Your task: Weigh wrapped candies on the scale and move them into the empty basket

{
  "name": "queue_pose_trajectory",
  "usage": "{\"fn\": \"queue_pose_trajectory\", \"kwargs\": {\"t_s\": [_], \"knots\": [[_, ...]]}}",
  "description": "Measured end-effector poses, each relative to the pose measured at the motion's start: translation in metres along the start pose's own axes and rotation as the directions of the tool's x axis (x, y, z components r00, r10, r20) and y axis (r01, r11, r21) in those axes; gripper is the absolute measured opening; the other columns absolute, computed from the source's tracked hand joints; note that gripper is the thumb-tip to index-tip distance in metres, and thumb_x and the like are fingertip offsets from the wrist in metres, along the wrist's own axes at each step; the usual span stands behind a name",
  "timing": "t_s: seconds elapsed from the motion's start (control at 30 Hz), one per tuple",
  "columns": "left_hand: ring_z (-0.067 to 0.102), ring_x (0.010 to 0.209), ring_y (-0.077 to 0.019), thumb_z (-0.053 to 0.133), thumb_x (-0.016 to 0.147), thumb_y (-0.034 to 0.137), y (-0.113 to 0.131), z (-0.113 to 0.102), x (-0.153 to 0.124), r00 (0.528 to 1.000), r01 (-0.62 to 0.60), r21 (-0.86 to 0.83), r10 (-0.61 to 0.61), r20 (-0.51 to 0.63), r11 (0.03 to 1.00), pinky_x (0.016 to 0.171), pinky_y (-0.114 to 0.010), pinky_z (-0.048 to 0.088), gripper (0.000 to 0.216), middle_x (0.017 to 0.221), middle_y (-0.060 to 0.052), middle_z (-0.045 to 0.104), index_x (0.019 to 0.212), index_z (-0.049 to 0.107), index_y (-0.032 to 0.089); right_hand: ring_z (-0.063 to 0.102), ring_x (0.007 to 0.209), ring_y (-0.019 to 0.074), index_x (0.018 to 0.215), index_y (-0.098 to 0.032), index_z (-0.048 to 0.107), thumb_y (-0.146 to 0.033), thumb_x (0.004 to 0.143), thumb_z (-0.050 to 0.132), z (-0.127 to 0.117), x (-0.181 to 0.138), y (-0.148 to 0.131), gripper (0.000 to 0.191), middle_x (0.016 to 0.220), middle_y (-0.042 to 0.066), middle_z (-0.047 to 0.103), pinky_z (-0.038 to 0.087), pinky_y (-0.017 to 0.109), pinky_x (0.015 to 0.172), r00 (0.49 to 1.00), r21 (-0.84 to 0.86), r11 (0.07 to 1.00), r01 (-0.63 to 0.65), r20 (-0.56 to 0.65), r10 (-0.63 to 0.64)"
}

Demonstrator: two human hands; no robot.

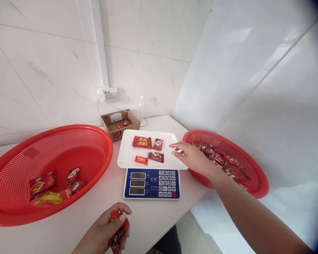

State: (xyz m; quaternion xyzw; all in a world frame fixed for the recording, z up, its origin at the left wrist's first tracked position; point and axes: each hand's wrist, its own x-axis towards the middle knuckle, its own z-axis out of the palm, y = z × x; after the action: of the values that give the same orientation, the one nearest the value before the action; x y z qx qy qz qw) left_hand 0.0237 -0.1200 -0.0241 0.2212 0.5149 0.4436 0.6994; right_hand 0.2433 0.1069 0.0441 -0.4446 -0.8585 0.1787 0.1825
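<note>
My left hand (103, 227) is closed around some red candy packets (116, 237), in front of the scale; how many it holds I cannot tell. My right hand (192, 157) reaches over the right side of the scale's white pan (127, 150), fingers apart and nothing seen in them. On the pan lie a large red packet with yellow characters (142, 141), a dark red packet (158, 144), another dark red packet (156, 157) and a small orange-red one (141, 160). Below the pan is the scale's blue panel (153, 184) with keys and three displays.
A big red plastic basket (84, 135) on the left holds several packets, one of them yellow (50, 198). Right of the scale, another red basket (261, 185) contains many dark red packets (221, 158). Behind stand a cardboard box (132, 126) with a few packets and a clear bottle (140, 109).
</note>
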Motion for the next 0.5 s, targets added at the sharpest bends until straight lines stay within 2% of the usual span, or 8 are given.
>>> {"fn": "queue_pose_trajectory", "kwargs": {"t_s": [0.2, 0.33, 0.43, 0.5], "knots": [[0.037, 0.033, -0.0043, 0.061, 0.070, 0.059, 0.008, 0.000, -0.003, 0.998, -0.016, 0.053, 0.019, -0.061, 0.998, 0.031, -0.014, 0.026, 0.041, 0.050, 0.008, 0.052, 0.085, 0.052, 0.022, 0.062, 0.098, 0.0209, 0.110, -0.024, 0.061, -0.032, 0.084, 0.048, -0.025, -0.018, 0.023, 0.031, 0.111, 0.004, 0.066, 0.048, 0.035, 0.086, 0.987, 0.009, 0.989, -0.144, -0.073, 0.145], [0.027, 0.025, -0.0006, 0.057, 0.073, 0.061, 0.011, 0.003, -0.002, 0.999, -0.007, 0.038, 0.009, -0.042, 0.999, 0.029, -0.013, 0.012, 0.041, 0.046, 0.008, 0.051, 0.084, 0.051, 0.022, 0.063, 0.097, 0.0217, 0.109, -0.025, 0.061, -0.036, 0.083, 0.048, -0.036, -0.023, 0.043, 0.031, 0.112, 0.003, 0.066, 0.050, 0.035, 0.084, 0.960, 0.000, 0.967, -0.255, -0.117, 0.253], [0.018, 0.024, 0.0016, 0.053, 0.075, 0.061, 0.009, 0.002, -0.001, 1.000, -0.010, 0.007, 0.011, -0.022, 1.000, 0.031, -0.015, 0.004, 0.041, 0.042, 0.008, 0.047, 0.082, 0.053, 0.021, 0.062, 0.101, 0.0229, 0.108, -0.024, 0.062, -0.036, 0.083, 0.047, -0.043, -0.023, 0.061, 0.031, 0.113, 0.004, 0.065, 0.048, 0.036, 0.086, 0.950, -0.055, 0.956, -0.287, -0.143, 0.277], [0.017, 0.026, 0.0004, 0.052, 0.075, 0.062, 0.005, -0.003, 0.001, 0.999, -0.015, 0.022, 0.016, -0.044, 1.000, 0.031, -0.014, 0.006, 0.042, 0.039, 0.009, 0.042, 0.078, 0.054, 0.021, 0.059, 0.106, 0.0228, 0.109, -0.022, 0.062, -0.033, 0.083, 0.047, -0.048, -0.022, 0.074, 0.032, 0.116, 0.005, 0.064, 0.045, 0.035, 0.091, 0.945, -0.097, 0.949, -0.301, -0.160, 0.284]]}}
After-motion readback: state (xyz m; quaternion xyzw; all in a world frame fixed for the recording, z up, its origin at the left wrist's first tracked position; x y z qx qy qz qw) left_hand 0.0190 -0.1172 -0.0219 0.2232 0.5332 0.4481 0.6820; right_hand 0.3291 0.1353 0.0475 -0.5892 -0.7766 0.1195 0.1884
